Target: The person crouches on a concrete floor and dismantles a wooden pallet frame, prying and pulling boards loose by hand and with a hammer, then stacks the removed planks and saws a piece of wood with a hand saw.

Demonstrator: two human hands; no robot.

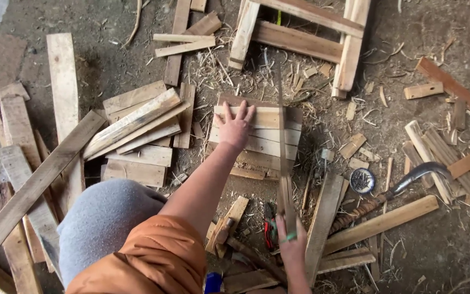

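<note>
My left hand (pixel 236 126) lies flat, fingers spread, on top of a small stack of short pale planks (pixel 262 142) on the dirt ground. A hand saw (pixel 281 141), seen edge-on as a thin dark blade, runs across the right part of that stack toward me. My right hand (pixel 292 247) is closed around the saw's wooden handle near the bottom of the view. An orange sleeve and a grey-clad knee fill the lower left.
A loose pile of planks (pixel 137 128) lies left of the stack, with a long board (pixel 39 179) slanting beside it. A wooden frame (pixel 300 32) sits at the top. To the right are a curved sickle (pixel 417 173), a round tin (pixel 362 180), pliers (pixel 270 228) and scattered offcuts.
</note>
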